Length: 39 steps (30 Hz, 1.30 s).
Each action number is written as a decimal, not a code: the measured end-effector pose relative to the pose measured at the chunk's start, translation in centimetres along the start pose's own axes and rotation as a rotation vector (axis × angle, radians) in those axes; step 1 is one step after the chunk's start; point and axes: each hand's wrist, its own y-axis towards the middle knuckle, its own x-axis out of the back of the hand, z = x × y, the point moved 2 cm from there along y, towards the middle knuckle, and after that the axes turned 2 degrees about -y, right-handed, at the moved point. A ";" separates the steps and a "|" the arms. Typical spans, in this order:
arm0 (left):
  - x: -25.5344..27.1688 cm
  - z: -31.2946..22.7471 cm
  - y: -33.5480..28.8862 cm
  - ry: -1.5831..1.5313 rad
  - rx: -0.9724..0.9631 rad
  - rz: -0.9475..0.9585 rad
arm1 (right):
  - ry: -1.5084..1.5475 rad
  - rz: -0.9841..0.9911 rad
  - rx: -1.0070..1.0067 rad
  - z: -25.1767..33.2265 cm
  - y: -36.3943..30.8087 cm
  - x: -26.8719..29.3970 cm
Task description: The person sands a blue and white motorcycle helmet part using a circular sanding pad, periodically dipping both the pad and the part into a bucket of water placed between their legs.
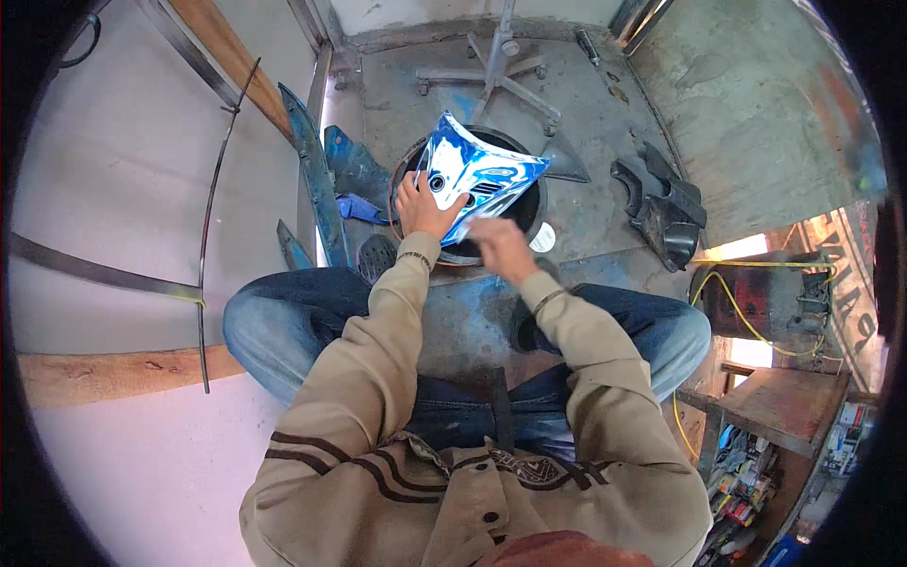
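A glossy blue and white fairing panel [472, 168], with round holes and dark slots, rests tilted over a round black tub [539, 203]. My left hand [427, 208] grips the panel's left side, thumb stretched across its face and fingers near the edge. Close to the panel's lower edge is my right hand [504, 248], slightly blurred, its fingers drawn together. Something whitish shows at those fingertips, too smeared to name. A white round disc [542, 237] lies at the tub's lower right.
Blue-stained panels [312, 170] lean at the left wall. Beyond the tub stands a wheeled chair base [496, 71]. Black plastic parts [661, 203] lie on the floor at right, near a dark red cylinder [761, 302] with a yellow hose. A wooden shelf [784, 402] holds small items.
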 end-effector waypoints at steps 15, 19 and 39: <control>0.6 -0.5 0.3 -0.003 0.024 0.038 | 0.039 -0.063 0.011 1.8 0.5 -0.1; 0.6 -0.3 0.3 -0.019 0.011 0.040 | 0.042 0.009 0.022 -0.3 1.7 2.1; 0.6 -0.6 0.2 -0.014 0.007 0.027 | 0.001 -0.016 -0.098 -1.9 -0.1 1.3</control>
